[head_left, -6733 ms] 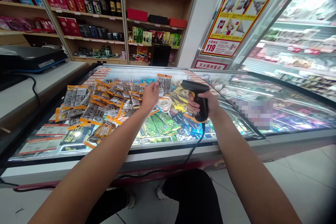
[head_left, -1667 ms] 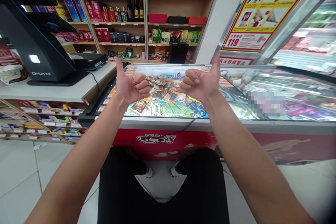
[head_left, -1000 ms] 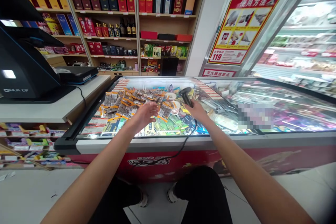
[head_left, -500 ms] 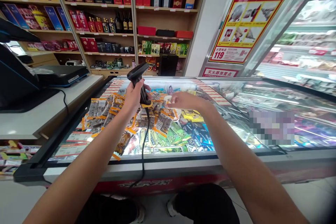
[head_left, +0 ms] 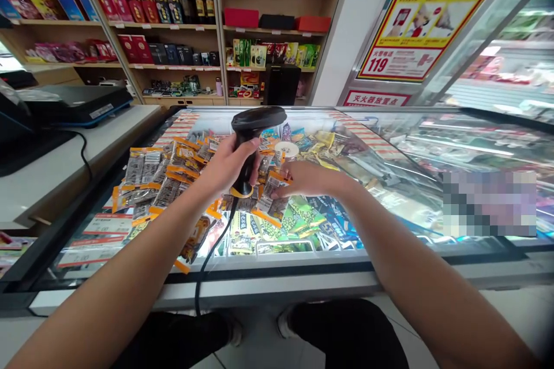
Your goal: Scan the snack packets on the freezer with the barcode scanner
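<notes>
Inside the clasp of the left hand [head_left: 231,164] was black scanner [head_left: 258,119], corded, yellow-trimmed, just rightward, orange-edged packet [head_left: 269,203], touched by right hand [head_left: 300,177], hold unclear.

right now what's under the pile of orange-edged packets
The orange-edged packets lie on a glass freezer lid. Through it, green packages show beside the pile; whatever is directly beneath the pile is covered.

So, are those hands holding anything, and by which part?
The left hand grips the black pistol-shaped scanner by its handle. The right hand is at the side of an orange-edged rectangular packet; whether it's gripped can't be told.
</notes>
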